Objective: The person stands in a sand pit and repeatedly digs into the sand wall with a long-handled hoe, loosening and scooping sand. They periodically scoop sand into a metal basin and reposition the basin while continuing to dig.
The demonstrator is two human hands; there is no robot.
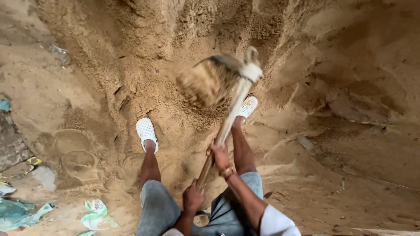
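both hands are closed on the hoe handle [227,124]: right hand [220,156] higher, left hand [193,197] lower. its blurred blade [210,82] carries sand above the sand pile [131,57].

Both hands are on the handle [218,142]. The right hand [220,156] grip is ahead of the left hand [193,197]. The sand-filled blade [210,82] is farther ahead, with feet on either side.

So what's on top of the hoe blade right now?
A heap of sand rides on the hoe blade, blurred. The blade's face under it is covered. Both hands, right hand and left hand, grip the wooden handle.
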